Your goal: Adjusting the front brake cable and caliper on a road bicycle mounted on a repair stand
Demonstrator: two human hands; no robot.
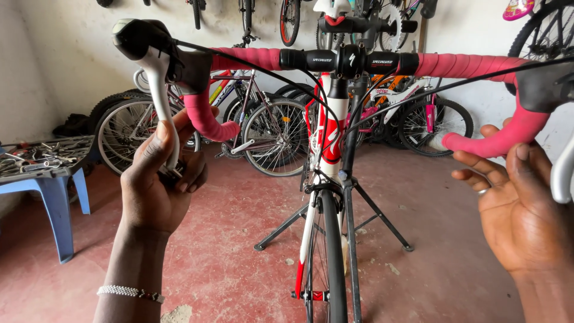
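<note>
The road bicycle (pixel 326 179) stands in front of me on a black folding work stand (pixel 359 209), its frame running straight away from me, the front wheel (pixel 327 257) nearest and seen edge-on. The drop handlebar (pixel 359 61) crosses the view from left to right — long axis level, at right angles to the frame — wrapped in pink tape with a black bare section at the stem. Its two drops curl down and back toward me.

My left hand (pixel 156 179) is closed around the lower end of the silver left brake lever (pixel 156 90), fingers wrapped from behind, thumb laid along its outer side. The lever hangs near vertical from its black hood, tip pointing down, just beside the left drop (pixel 206 119).

My right hand (pixel 514 203) is open, palm toward me, fingers spread and loosely curled. The fingertips lie just under the end of the right drop (pixel 496 140); contact cannot be confirmed. A ring sits on one finger. The right brake lever (pixel 562 173) shows only at the frame edge, apart from the hand.

Black cables (pixel 287 81) loop from both hoods toward the stem.

Beyond — parked bicycles (pixel 263 128) against the wall, and a blue plastic table (pixel 57 179) with tools at my left. A beaded bracelet (pixel 128 292) sits on my left wrist.
</note>
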